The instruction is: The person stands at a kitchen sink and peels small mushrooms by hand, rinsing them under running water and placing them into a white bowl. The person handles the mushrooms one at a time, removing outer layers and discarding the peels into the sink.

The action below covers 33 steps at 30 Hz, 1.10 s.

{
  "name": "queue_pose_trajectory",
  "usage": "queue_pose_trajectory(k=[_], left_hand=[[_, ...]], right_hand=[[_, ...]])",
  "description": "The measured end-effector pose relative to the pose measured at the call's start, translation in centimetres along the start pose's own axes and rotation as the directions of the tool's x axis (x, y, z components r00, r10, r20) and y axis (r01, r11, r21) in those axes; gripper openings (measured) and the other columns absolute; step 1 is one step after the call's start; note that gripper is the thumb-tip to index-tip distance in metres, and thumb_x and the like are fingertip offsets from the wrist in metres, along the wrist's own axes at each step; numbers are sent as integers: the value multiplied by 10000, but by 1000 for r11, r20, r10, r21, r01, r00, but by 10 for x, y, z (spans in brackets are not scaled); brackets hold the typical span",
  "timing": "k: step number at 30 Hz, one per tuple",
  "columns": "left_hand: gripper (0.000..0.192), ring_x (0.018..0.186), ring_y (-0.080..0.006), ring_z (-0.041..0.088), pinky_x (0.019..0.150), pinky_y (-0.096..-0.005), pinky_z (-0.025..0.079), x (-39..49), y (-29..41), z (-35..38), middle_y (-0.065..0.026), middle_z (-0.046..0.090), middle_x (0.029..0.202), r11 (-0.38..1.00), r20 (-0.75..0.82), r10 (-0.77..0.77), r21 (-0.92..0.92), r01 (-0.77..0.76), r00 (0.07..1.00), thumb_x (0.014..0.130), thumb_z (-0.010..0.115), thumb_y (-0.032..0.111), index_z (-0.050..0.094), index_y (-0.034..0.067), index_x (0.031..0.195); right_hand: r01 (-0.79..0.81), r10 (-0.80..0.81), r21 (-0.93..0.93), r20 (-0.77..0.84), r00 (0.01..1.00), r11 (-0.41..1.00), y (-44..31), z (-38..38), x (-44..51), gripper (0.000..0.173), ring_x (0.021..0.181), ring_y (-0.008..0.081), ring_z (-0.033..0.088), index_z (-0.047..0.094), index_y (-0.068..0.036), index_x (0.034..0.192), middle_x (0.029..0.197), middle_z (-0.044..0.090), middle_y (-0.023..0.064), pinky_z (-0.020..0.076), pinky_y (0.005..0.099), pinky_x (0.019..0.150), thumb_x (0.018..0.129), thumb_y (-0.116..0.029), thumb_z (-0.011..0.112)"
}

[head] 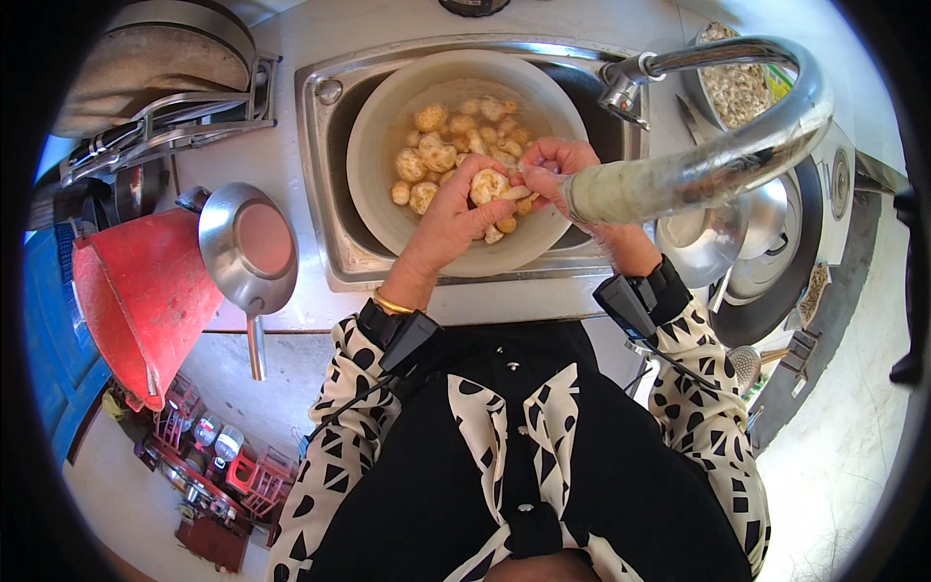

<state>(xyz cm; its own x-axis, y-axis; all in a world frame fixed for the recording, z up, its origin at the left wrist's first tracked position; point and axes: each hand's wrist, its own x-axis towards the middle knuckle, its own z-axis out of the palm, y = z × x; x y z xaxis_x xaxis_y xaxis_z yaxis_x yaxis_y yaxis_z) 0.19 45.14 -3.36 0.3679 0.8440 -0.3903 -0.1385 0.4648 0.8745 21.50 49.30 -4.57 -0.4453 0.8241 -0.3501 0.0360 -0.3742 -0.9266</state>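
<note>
A whitish round mushroom [489,186] with brown specks is held in my left hand [460,211], its pale stem pointing right. At that stem, the bent fingers of my right hand [556,164] are pinched together. The faucet spout hides part of the right hand, so its exact grip is hard to make out. Both hands are over a large pale basin [371,174] set in a stainless steel sink [314,182]. Several similar mushrooms [436,153] lie in the basin's brownish, cloudy water, mostly left of and beyond my hands.
A chrome faucet [764,138] arches in from the right, its wrapped spout end close above my right hand. Left of the sink are a metal ladle [251,247], a red bucket [145,291] and a rack [174,131]. A knife [689,118] and metal lids [705,240] lie to the right.
</note>
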Motion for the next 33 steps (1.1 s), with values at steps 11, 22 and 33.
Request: queue_pose_trajectory(k=[11, 22, 33], left_hand=[[425, 972, -144, 563, 868, -299, 477, 8, 9, 8, -57, 601, 1042, 902, -15, 159, 408, -139, 987, 908, 717, 162, 499, 57, 1258], [479, 1012, -232, 613, 847, -355, 493, 15, -22, 7, -128, 633, 1075, 961, -55, 118, 258, -100, 991, 916, 724, 290, 494, 21, 1239], [442, 833, -129, 560, 696, -276, 474, 17, -22, 9, -57, 611, 994, 915, -52, 138, 389, -107, 989, 895, 768, 258, 534, 11, 1178]], right_hand=[[-106, 106, 126, 10, 994, 986, -3, 15, 6, 222, 735, 40, 539, 614, -99, 910, 781, 570, -62, 457, 227, 634, 855, -189, 809], [-60, 39, 204, 106, 994, 977, 14, 2, 10, 285, 803, 55, 559, 601, -98, 999, 886, 599, -45, 485, 222, 688, 815, -122, 818], [-182, 160, 290, 99, 982, 939, 34, 4, 11, 254, 830, 87, 556, 587, -92, 1020, 924, 590, -15, 477, 255, 702, 827, -77, 751]])
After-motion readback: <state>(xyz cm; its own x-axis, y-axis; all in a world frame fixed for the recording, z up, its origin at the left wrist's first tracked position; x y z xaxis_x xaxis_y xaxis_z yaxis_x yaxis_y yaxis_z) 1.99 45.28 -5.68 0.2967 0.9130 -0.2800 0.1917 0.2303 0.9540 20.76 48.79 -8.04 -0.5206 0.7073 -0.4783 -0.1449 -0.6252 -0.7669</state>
